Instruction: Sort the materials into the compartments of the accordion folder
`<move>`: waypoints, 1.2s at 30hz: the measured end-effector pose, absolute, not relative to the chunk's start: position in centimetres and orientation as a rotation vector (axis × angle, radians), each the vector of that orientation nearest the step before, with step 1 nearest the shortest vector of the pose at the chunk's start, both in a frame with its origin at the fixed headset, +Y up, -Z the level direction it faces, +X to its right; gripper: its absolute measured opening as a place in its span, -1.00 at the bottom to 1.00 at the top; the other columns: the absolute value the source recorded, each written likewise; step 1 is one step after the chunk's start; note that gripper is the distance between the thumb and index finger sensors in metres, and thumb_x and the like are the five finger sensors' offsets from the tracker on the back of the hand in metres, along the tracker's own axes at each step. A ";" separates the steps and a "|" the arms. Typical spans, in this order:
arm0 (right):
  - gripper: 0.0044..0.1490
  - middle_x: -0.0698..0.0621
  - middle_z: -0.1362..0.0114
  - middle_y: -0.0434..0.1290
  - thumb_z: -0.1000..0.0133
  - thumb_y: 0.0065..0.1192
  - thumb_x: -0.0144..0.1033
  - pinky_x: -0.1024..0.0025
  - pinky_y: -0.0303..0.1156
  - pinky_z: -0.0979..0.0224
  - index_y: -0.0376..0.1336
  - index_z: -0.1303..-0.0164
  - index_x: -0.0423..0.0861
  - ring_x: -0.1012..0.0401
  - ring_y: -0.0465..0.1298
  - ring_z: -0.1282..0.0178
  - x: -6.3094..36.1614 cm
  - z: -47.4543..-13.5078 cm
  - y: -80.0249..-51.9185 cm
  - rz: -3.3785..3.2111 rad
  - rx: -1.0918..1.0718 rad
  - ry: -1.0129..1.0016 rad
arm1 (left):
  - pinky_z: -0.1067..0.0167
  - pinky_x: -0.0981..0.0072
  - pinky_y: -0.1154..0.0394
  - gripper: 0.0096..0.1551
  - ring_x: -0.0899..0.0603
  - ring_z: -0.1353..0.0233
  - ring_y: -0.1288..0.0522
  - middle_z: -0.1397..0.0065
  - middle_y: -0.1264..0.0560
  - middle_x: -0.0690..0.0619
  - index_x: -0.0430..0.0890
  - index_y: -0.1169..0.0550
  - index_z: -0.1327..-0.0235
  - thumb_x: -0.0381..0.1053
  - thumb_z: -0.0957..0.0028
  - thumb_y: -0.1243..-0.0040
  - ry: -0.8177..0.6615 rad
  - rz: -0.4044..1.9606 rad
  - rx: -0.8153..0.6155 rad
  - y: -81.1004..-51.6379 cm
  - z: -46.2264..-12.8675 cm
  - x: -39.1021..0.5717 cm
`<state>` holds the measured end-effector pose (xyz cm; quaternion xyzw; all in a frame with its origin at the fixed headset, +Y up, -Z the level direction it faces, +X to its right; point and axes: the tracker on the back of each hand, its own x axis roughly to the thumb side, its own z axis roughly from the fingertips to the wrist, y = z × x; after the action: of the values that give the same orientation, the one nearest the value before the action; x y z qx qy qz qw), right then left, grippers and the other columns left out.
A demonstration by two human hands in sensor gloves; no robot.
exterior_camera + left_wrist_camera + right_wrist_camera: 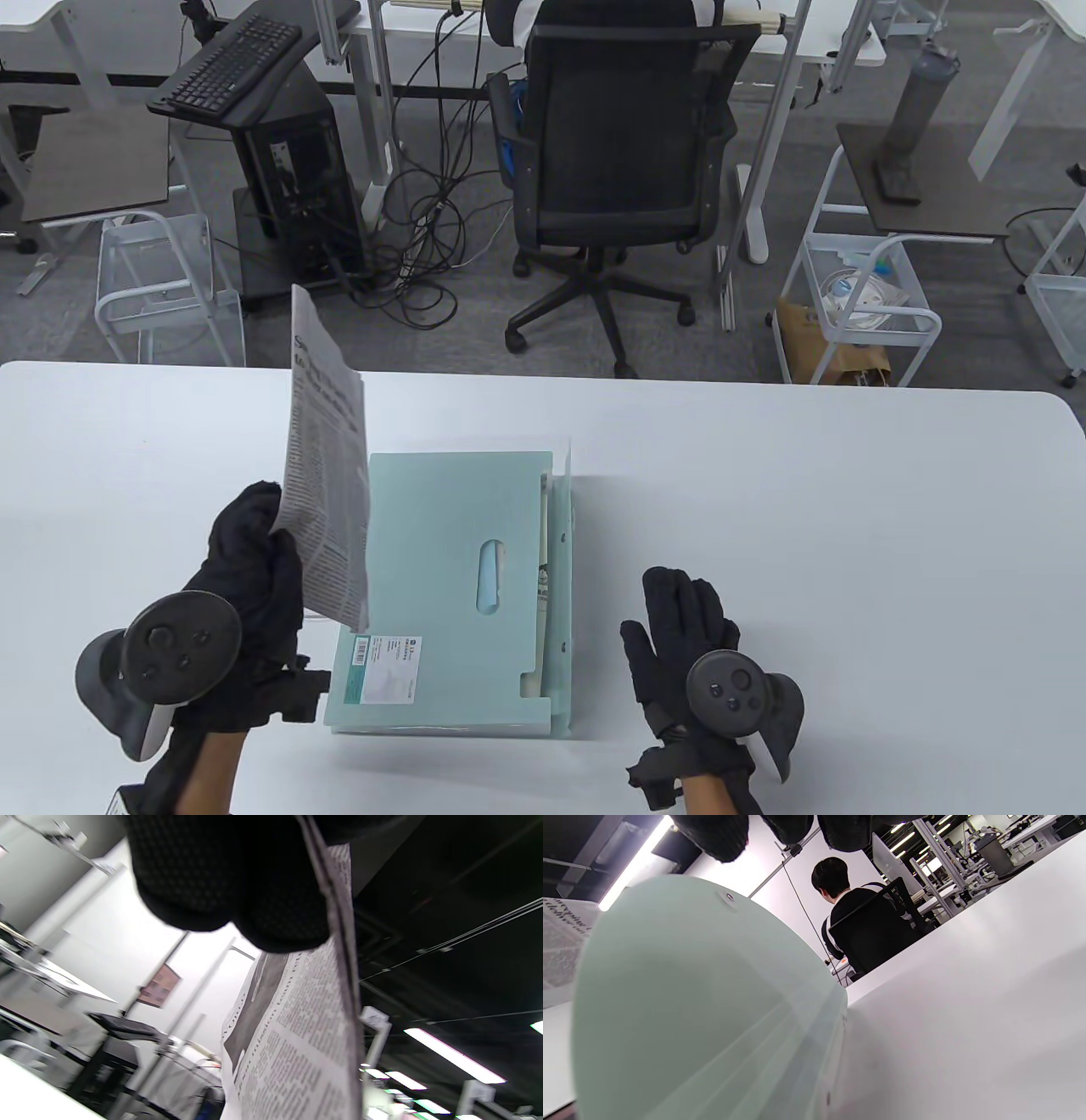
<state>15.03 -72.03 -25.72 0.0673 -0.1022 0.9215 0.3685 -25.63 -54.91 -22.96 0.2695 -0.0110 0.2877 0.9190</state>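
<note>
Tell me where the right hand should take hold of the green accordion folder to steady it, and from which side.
Judging from the table view, grip the accordion folder by its right edge, where the pocket layers show, coming in from the right. The right hand already lies open on the table just beside that edge, while the left hand holds the newspaper upright over the left side.

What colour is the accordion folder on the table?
Pale mint green accordion folder, clearest in the table view.

Print on the newspaper [327, 475] and the folder's sticker [386, 671] is too blurred to read
</note>
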 end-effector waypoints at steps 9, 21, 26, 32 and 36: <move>-0.07 -0.36 -0.78 -0.08 -0.39 -0.07 0.11 -0.58 -0.38 -0.46 -0.19 -0.75 -0.20 -0.43 -0.20 -0.66 15.6 -25.7 -72.0 2.106 0.264 -0.295 | 0.20 0.31 -0.70 -0.54 0.12 0.17 -0.70 -0.52 -0.41 0.02 0.16 -0.29 -0.31 0.01 -0.12 0.03 -0.409 0.848 0.413 -55.1 -24.1 -19.2; 0.11 -0.46 -0.78 -0.11 -0.38 -0.13 0.30 -0.55 -0.41 -0.50 -0.16 -0.76 -0.36 -0.49 -0.27 -0.64 15.9 -26.5 -73.0 1.492 0.403 -0.016 | 0.14 0.29 -0.69 -0.53 0.13 0.12 -0.69 -0.54 -0.38 0.05 0.18 -0.25 -0.33 0.03 -0.14 0.07 -0.628 0.992 0.250 -56.5 -24.9 -12.8; 0.06 -0.47 -0.75 -0.01 -0.40 -0.01 0.25 -0.44 -0.36 -0.58 -0.07 -0.73 -0.37 -0.48 -0.25 -0.64 15.6 -26.7 -73.1 1.332 0.461 0.074 | 0.06 0.23 -0.68 -0.52 0.08 0.04 -0.69 -0.55 -0.36 0.04 0.16 -0.24 -0.33 0.03 -0.13 0.07 -0.649 1.012 0.196 -58.6 -25.0 -11.1; -0.23 -0.35 -0.70 0.14 -0.44 0.09 -0.09 -0.34 0.08 -0.61 -0.06 -0.72 -0.20 -0.39 0.21 -0.57 16.4 -26.8 -72.9 1.231 0.421 -0.041 | -0.06 0.10 -0.64 -0.53 -0.03 -0.12 -0.67 -0.44 -0.46 0.00 0.13 -0.31 -0.29 0.15 -0.13 0.04 -0.550 0.957 0.078 -60.1 -25.4 -11.9; -0.29 -0.33 -0.53 0.33 -0.41 0.15 -0.25 -0.16 0.38 -0.44 -0.03 -0.68 -0.20 -0.25 0.51 -0.32 16.8 -26.7 -72.8 1.173 0.388 -0.120 | -0.11 0.06 -0.62 -0.56 -0.06 -0.17 -0.66 -0.42 -0.50 0.00 0.14 -0.38 -0.26 0.15 -0.13 -0.02 -0.492 0.870 0.057 -60.7 -26.1 -13.3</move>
<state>16.76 -72.78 -26.72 0.1816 -0.0561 0.5497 0.8134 -13.25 -60.71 -26.06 0.0273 -0.2357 0.4169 0.8774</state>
